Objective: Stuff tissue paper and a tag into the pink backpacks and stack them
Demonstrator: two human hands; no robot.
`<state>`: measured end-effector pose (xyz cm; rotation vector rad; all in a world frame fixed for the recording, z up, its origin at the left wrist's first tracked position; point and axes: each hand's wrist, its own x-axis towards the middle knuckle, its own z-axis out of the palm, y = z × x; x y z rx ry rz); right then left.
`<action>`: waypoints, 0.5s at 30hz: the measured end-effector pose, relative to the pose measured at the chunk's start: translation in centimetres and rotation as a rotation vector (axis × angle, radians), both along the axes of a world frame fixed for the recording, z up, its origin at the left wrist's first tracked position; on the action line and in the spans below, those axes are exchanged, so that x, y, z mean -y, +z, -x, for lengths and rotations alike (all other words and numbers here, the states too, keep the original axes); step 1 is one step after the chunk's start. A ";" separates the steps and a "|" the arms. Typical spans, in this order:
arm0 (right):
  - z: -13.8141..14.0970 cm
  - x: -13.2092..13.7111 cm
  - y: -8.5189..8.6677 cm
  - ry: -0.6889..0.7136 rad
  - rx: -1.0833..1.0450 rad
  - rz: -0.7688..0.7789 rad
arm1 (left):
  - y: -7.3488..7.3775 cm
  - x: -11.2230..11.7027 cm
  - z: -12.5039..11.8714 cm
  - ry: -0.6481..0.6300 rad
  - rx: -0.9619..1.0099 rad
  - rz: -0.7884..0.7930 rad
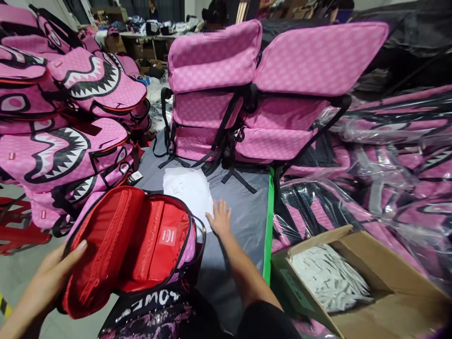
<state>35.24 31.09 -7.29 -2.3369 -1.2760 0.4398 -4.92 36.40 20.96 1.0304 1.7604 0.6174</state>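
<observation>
An open pink backpack (134, 245) with a red lining lies on my lap, its flap spread to the left. My left hand (58, 270) grips the edge of that red flap, thumb on top. My right hand (219, 217) reaches forward with fingers spread flat, touching the near edge of a white sheet of paper (189, 190) on the grey table (243, 212). Nothing is in that hand.
Stacks of pink shark-mouth backpacks (67, 122) fill the left. Plain pink backpacks (247, 94) stand at the back of the table. Bagged backpacks (381, 155) are heaped on the right. A cardboard box (384, 282) with white packets sits at lower right. A person stands far behind.
</observation>
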 end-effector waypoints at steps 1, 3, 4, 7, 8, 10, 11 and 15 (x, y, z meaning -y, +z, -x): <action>-0.8 1.7 1.3 -0.056 0.077 0.013 | -0.6 -0.1 -0.1 -0.014 0.024 -0.002; -2.5 6.4 3.9 -0.237 0.303 0.042 | -1.8 -0.4 -0.4 -0.058 0.092 0.008; -3.3 9.2 5.0 -0.346 0.414 0.063 | -2.3 -0.5 -0.6 -0.090 0.129 0.017; -5.5 16.9 7.3 -0.614 0.426 0.286 | -3.0 -0.8 -1.2 -0.179 0.196 0.036; -6.2 18.8 7.7 -0.626 0.314 0.413 | -3.2 -0.9 -1.2 -0.209 0.201 0.039; -7.6 21.2 8.2 -0.518 0.093 0.632 | -3.5 -1.0 -0.9 -0.256 0.205 0.035; -8.4 21.7 8.6 -0.428 0.052 0.696 | -3.7 -1.1 -0.6 -0.282 0.214 0.027; -11.2 21.3 13.0 -0.210 0.339 0.738 | -4.7 -1.2 0.7 -0.319 0.278 -0.007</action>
